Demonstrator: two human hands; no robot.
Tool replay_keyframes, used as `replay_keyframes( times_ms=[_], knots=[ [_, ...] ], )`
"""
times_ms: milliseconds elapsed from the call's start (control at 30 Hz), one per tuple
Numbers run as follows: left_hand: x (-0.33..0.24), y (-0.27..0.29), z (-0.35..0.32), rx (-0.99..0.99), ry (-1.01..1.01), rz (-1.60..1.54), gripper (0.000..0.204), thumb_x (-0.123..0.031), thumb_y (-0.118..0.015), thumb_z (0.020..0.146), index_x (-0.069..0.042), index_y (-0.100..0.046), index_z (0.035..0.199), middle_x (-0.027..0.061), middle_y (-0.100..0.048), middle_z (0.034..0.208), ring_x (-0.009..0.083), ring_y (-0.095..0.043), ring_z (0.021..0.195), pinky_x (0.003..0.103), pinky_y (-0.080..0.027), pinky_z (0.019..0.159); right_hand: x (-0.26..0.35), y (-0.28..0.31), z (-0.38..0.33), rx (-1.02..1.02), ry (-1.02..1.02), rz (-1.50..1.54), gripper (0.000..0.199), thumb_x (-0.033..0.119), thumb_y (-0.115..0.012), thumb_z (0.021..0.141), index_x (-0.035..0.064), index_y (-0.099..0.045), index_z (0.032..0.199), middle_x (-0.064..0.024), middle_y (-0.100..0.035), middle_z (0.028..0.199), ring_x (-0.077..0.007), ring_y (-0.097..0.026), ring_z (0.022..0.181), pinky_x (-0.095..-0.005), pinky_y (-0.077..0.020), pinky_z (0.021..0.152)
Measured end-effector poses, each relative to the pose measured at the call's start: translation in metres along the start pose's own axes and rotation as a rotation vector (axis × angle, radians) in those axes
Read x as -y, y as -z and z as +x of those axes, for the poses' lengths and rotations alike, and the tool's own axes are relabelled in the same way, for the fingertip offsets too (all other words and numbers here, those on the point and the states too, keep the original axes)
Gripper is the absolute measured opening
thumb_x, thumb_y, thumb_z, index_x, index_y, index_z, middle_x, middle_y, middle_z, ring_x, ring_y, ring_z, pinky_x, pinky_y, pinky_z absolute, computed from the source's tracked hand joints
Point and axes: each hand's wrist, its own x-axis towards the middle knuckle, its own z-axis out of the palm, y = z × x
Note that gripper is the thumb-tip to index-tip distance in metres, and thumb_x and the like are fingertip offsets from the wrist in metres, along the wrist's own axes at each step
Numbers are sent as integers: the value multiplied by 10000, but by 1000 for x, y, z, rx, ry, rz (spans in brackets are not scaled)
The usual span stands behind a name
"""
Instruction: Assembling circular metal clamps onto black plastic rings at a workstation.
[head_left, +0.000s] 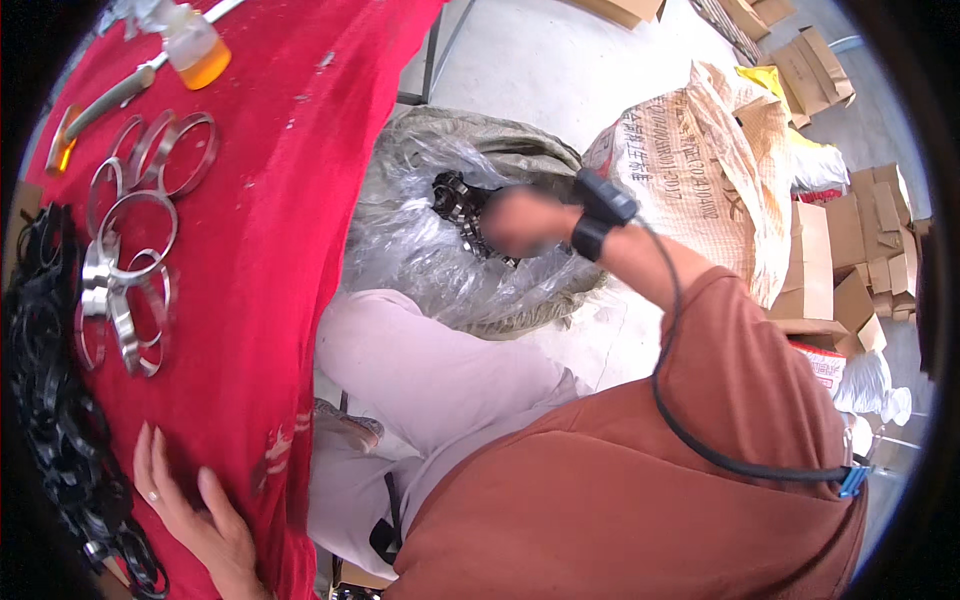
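Note:
My left hand lies on the red cloth of the table, its fingers stretched out and holding nothing. Close beside it runs a long heap of black rings. Several shiny metal rings stand and lie in a loose cluster farther up the cloth. To the right, my right hand reaches into an open sack lined with clear plastic. It is at a pile of small black pieces with metal parts. A blur covers this hand, so its fingers and any grip cannot be made out.
A bottle with orange liquid and a grey-handled tool are on the table's far part. Right of the sack stands a large woven bag, with cardboard boxes behind it. A black cable runs along my right arm.

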Motion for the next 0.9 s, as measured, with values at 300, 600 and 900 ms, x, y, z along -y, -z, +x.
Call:
replay_keyframes(
  times_ms=[300,600,900],
  knots=[
    [-28,-6,7,56,25,46,532,-384,-510,916,56,-500,1214,223,-475,1224,356,-461,1119,438,-356,977,-74,-53,124,-562,-42,-411,615,213,-693,723,-15,-421,1225,-270,-522,1184,-403,-515,1102,-451,-455,877],
    [-33,1,14,183,77,187,604,-448,-465,915,61,-468,1240,229,-465,1254,359,-447,1143,460,-327,999,-60,-77,244,-589,-116,-60,603,501,-483,829,103,-506,1281,-135,-513,1303,-306,-466,1216,-379,-359,1012],
    [-27,-6,20,207,82,127,623,-462,-461,908,61,-459,1246,230,-459,1271,350,-434,1164,462,-317,1010,-210,-66,358,-1025,78,116,309,198,-684,715,10,-639,957,-150,-649,956,-272,-608,940,-363,-464,798]
  ],
)
